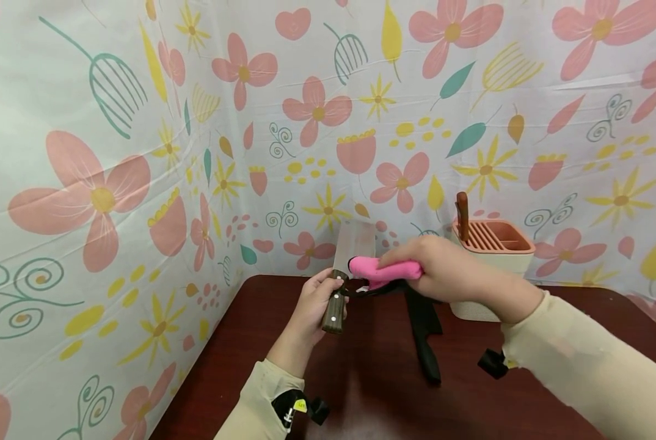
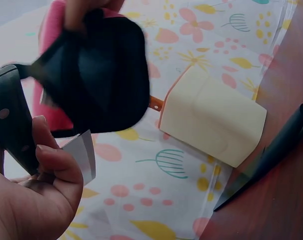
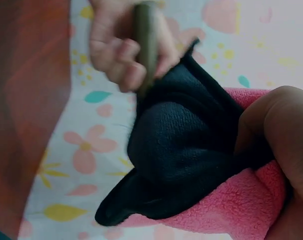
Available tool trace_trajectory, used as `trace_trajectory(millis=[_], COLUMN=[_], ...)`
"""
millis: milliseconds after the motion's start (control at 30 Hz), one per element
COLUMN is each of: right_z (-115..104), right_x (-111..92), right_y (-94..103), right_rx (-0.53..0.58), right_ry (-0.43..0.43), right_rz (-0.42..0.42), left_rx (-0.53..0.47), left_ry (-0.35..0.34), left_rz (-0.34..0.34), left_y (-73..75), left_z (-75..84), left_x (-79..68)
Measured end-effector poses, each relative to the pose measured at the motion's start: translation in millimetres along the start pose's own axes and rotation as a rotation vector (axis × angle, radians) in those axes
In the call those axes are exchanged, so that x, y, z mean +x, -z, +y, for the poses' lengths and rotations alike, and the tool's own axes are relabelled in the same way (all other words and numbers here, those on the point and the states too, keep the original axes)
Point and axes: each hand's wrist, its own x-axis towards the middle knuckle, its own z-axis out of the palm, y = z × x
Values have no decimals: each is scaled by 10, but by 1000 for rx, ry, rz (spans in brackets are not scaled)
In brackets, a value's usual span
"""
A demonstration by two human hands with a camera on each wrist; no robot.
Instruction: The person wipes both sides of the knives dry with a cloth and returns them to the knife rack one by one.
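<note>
In the head view my left hand (image 1: 309, 304) grips the wooden handle of a cleaver (image 1: 354, 241), its wide metal blade pointing up and away above the table. My right hand (image 1: 443, 269) holds a cloth (image 1: 385, 271), fluffy pink on one side and black on the other, beside the cleaver where blade meets handle. The right wrist view shows the black side of the cloth (image 3: 176, 135) spread by the cleaver's handle (image 3: 145, 42). Whether cloth and blade touch is hard to tell. Part of the blade is hidden behind the cloth in the left wrist view.
A black knife (image 1: 426, 333) lies on the dark red-brown table (image 1: 372, 366), below my right forearm. Behind that forearm stands a cream knife holder (image 1: 501, 264) with an orange slotted top and one brown-handled tool in it. Flower-patterned fabric (image 1: 317, 165) hangs along the back and left.
</note>
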Motion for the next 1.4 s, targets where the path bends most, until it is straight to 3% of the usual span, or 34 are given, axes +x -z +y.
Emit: trace_trajectory(millis=[200,367,600,800,1000,1400], right_z=[113,258,458,561,636,743], right_x=[223,445,663,709,637,501], right_y=[307,354,113,-192,-463,-799], right_rx=[34,15,-41,-71,27,40], right_ry=[-137,-231,-334,-328,-359,-268], right_rz=[11,76,104,122,78,120], left_rx=[-19,-21,-13,-24,-20,-11], left_ry=[1,7,15,21,28,3], left_rz=[-39,-64,-84,-80,-79,-69], left_y=[-8,-60,-136,-139,-117,-124], left_z=[-29,-48,-47,-52,-76,-72], left_x=[-17,-34,-50,-44,-33,-31])
